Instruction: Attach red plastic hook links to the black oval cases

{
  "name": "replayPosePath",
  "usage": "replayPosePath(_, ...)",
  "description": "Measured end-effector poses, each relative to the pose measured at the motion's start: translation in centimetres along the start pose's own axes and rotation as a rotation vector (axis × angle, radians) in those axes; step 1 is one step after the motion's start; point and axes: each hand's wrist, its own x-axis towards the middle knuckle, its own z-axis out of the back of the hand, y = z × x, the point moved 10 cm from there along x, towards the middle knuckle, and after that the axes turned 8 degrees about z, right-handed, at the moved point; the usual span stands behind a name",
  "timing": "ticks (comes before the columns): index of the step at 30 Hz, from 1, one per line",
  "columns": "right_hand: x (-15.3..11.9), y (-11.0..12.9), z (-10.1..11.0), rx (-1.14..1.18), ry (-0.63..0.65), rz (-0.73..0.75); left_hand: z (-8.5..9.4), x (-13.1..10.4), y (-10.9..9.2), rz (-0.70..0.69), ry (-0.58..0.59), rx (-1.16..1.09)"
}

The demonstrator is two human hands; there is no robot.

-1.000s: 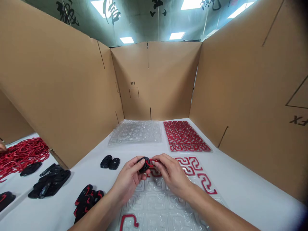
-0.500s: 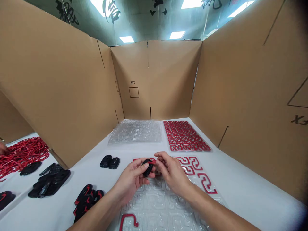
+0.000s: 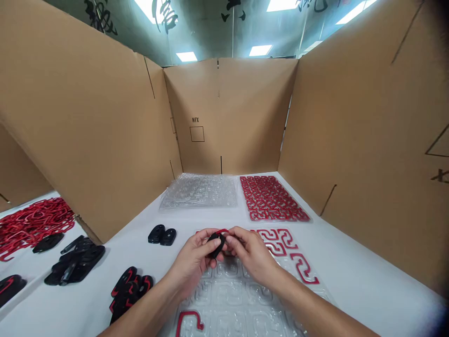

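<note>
L hand (image 3: 193, 257) fingers gripping blk case (image 3: 219, 250), R hand (image 3: 253, 255) fingers pinching red strip (image 3: 221, 230) at its top, clear tray (image 3: 233, 296) 6 o'clock, blk pile (image 3: 125, 291) 8 o'clock

bare hands (image 3: 194, 256), bare forearms (image 3: 150, 310)

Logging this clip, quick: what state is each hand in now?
Left hand: closed, holding the black piece.
Right hand: fingertips at the red strip; whether closed on it cannot be told.

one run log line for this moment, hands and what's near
left hand: holds black piece | right hand: fingers at red strip against the piece | below: clear tray with other red strips
</note>
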Motion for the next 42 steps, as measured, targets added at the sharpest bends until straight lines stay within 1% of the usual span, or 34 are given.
replayPosePath(3,0.2,-0.1,0.2,0.040,-0.017,-0.017,0.2,0.0,-0.1,0.002,-0.012,0.000)
replayPosePath(8,0.3,-0.5,0.5,0.021,-0.030,-0.018,0.6,-0.1,-0.3,0.013,-0.048,-0.009)
replayPosePath(13,0.1,-0.7,0.5,0.029,-0.048,-0.020,0.8,-0.2,-0.4,0.021,-0.051,0.013)
replayPosePath(15,0.2,-0.8,0.4,0.110,-0.056,-0.041,0.8,-0.2,-0.3,0.035,-0.051,0.010)
replayPosePath(19,0.2,-1.6,-0.3,0.478,-0.066,-0.178,0.6,-0.2,-0.2,0.052,-0.039,0.001)
replayPosePath(21,0.2,-1.9,-0.5,0.619,-0.085,-0.243,0.6,-0.2,-0.3,0.045,-0.039,0.008)
replayPosePath(25,0.2,-2.0,-0.4,0.744,-0.125,-0.298,0.8,-0.2,-0.5,0.031,-0.056,-0.001)
replayPosePath(29,0.1,-2.1,-0.7,0.782,-0.124,-0.301,0.6,-0.3,-0.5,0.029,-0.038,-0.020)
replayPosePath(33,-0.2,-2.1,-1.7,0.836,-0.059,-0.321,0.1,-0.4,-0.3,0.046,-0.018,-0.028)
replayPosePath(36,-0.3,-2.0,-2.2,0.847,-0.023,-0.320,0.1,-0.4,-0.4,0.032,-0.023,-0.044)
replayPosePath(38,-0.3,-2.1,-2.1,0.820,-0.033,-0.314,0.2,-0.3,-0.4,0.023,-0.023,-0.042)
replayPosePath(42,-0.2,-2.3,-1.5,0.794,-0.100,-0.308,0.4,-0.2,-0.2,0.022,-0.021,-0.004)
